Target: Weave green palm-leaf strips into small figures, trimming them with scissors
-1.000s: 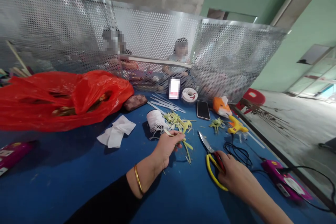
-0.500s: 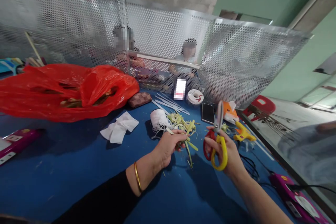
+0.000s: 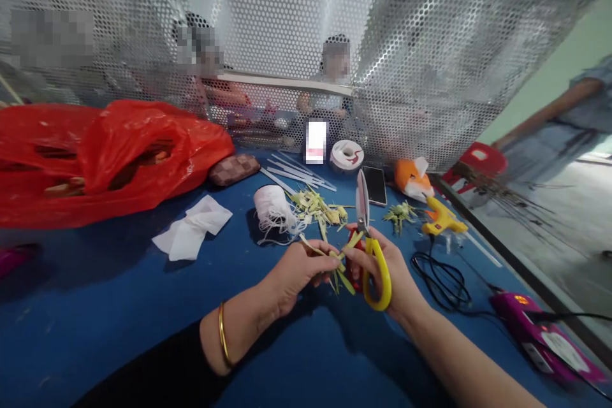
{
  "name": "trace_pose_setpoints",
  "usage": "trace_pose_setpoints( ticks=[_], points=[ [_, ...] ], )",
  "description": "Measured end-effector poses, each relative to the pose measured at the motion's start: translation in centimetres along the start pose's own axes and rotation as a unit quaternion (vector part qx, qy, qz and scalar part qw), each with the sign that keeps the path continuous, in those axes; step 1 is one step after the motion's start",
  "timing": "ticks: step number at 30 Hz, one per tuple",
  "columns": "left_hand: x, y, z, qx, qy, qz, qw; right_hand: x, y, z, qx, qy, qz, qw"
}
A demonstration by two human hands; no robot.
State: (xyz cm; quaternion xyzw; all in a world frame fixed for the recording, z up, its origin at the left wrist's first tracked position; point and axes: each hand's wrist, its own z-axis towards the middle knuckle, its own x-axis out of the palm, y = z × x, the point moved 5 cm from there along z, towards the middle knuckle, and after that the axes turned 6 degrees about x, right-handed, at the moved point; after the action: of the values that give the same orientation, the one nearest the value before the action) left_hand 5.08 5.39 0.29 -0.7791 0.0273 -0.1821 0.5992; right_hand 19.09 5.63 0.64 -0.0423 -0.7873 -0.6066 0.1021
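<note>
My left hand [image 3: 299, 271] pinches a small bunch of yellow-green strips [image 3: 343, 279], whose ends splay out below the fingers. Close against it, my right hand [image 3: 385, 268] is closed around scissors [image 3: 377, 280] with one yellow and one red handle, blades pointing up and away. The right fingertips also meet the strips. Just beyond my hands lies a pile of similar yellow-green pieces [image 3: 318, 205]. A spool of white string [image 3: 275, 207] with loose tangled ends sits left of that pile. Thin white sticks [image 3: 299, 173] lie behind.
On the blue table [image 3: 119, 325] are a red plastic bag [image 3: 191, 140], a checked pouch [image 3: 235, 169], white tissue [image 3: 191, 229], a ribbon roll [image 3: 347, 155], a dark phone [image 3: 375, 185], a yellow glue gun [image 3: 442, 217] and a purple power strip [image 3: 545, 338]. A perforated screen [image 3: 287, 19] stands behind; people sit beyond.
My right hand has moved left with the scissors, so that its fingers now meet the strips at my left hand. The view has shifted, and a person at the right shows more.
</note>
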Motion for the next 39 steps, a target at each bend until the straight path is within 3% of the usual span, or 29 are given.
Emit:
trace_pose_setpoints(
  ticks=[6,12,16,19,23,29,39],
  points=[
    [0.3,0.6,0.0,-0.021,0.030,-0.031,0.999,0.0,-0.3,0.3,-0.004,-0.013,0.011,1.000],
    [-0.2,0.5,0.1,-0.012,-0.037,0.006,0.999,-0.1,-0.4,0.5,0.002,-0.015,-0.017,1.000],
    [-1.0,-0.4,0.4,0.022,-0.081,-0.045,0.995,-1.5,1.6,0.5,-0.038,-0.010,-0.133,0.990],
    [-1.9,-1.3,0.6,0.047,-0.109,-0.088,0.989,-2.5,3.4,0.2,-0.105,0.015,-0.240,0.965],
    [-2.8,-2.0,0.7,0.075,-0.146,-0.112,0.980,-3.4,3.8,0.2,-0.109,0.027,-0.369,0.923],
    [-2.9,-1.9,0.7,0.080,-0.151,-0.092,0.981,-2.3,2.2,0.2,-0.094,0.081,-0.441,0.889],
    [-2.4,-1.6,0.7,0.075,-0.125,-0.061,0.987,-0.7,1.8,-0.4,-0.091,0.112,-0.428,0.892]
  ],
)
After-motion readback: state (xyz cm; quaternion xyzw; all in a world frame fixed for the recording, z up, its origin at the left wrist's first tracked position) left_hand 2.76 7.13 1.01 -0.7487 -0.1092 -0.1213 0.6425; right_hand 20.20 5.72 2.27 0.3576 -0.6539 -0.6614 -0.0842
